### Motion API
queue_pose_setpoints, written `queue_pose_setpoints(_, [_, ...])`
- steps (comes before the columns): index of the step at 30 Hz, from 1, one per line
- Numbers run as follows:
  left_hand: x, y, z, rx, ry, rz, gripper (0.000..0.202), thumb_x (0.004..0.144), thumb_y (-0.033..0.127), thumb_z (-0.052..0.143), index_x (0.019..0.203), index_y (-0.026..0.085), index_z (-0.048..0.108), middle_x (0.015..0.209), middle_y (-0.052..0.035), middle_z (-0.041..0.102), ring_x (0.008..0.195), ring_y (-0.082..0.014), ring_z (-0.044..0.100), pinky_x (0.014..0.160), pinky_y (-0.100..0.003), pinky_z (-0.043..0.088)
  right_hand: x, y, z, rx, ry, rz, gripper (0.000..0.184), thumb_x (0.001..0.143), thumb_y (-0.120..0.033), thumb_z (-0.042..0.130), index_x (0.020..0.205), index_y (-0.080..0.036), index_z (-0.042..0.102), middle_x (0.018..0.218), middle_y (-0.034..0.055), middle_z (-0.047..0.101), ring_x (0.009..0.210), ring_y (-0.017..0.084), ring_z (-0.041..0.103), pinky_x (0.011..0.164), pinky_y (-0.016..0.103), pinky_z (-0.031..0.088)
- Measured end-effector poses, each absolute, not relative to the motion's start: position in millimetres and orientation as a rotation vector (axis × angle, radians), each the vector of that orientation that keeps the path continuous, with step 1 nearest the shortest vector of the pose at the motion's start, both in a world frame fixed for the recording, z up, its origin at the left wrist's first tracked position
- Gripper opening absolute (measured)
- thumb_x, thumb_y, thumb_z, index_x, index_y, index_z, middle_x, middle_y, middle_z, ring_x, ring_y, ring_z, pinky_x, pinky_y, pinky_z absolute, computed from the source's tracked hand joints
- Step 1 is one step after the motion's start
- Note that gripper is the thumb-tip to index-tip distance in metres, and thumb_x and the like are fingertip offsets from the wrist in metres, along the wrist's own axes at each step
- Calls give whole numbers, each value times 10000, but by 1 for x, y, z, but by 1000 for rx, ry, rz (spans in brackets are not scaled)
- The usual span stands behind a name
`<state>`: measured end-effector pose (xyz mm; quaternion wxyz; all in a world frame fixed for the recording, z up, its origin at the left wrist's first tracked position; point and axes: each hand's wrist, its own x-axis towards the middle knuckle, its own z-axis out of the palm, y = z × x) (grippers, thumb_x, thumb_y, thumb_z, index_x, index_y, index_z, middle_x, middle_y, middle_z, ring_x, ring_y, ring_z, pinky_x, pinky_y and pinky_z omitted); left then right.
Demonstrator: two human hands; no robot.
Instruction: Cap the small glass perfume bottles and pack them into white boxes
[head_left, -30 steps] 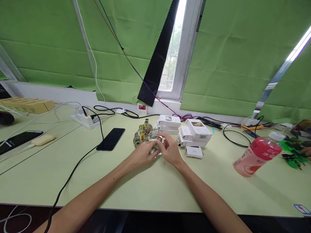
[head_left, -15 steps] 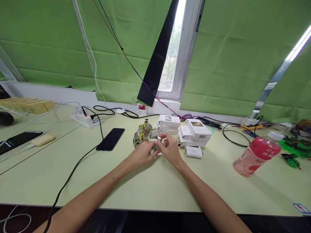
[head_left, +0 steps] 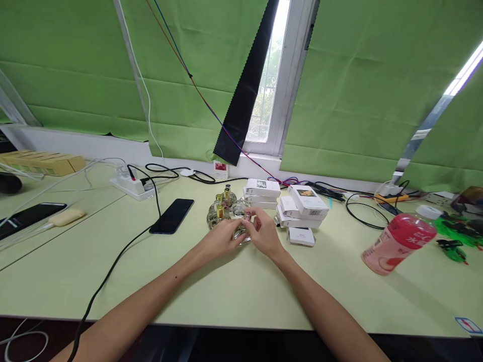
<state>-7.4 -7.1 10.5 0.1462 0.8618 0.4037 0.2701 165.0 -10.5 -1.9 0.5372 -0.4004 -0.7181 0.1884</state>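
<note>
Both my hands meet at the middle of the pale green table [head_left: 234, 286] around a small clear glass perfume bottle [head_left: 241, 232]. My left hand [head_left: 221, 240] wraps the bottle's body from the left. My right hand [head_left: 264, 232] pinches its top with thumb and fingers. Just behind stand a few more round glass bottles with gold caps [head_left: 221, 208]. To the right of them lies a stack of small white boxes [head_left: 298, 206], one more box [head_left: 301, 236] flat in front.
A black phone [head_left: 172, 216] with a black cable lies left of the bottles, a white power strip [head_left: 130, 186] behind it. A pink drink bottle [head_left: 396, 243] stands at right beside green plastic parts [head_left: 458, 229]. Another phone [head_left: 26, 217] and yellow boxes [head_left: 41, 163] lie far left.
My right hand's fingers have closed in slightly on the bottle's top. Another person's hand at the far right edge has left the view.
</note>
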Motion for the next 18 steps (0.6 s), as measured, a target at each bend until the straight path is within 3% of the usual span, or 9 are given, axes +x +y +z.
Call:
queue_pose_setpoints(9, [-8, -7, 10, 2493, 1175, 768, 196, 933, 348, 542, 825, 198, 607, 658, -9, 632, 585, -175, 565, 576, -281, 374, 164, -8, -2, -987, -1623, 511, 212, 859, -367, 670, 953, -201, 576, 846, -11, 623, 481, 80, 437, 503, 248, 382])
queue_pose_setpoints(18, [-7, -7, 12, 2475, 1124, 771, 180, 940, 311, 536, 917, 185, 662, 765, -40, 700, 649, -192, 624, 634, -293, 421, 164, -14, 0, -973, -1738, 444, 272, 912, -309, 567, 1153, -195, 623, 844, 16, 685, 529, 127, 499, 581, 286, 445])
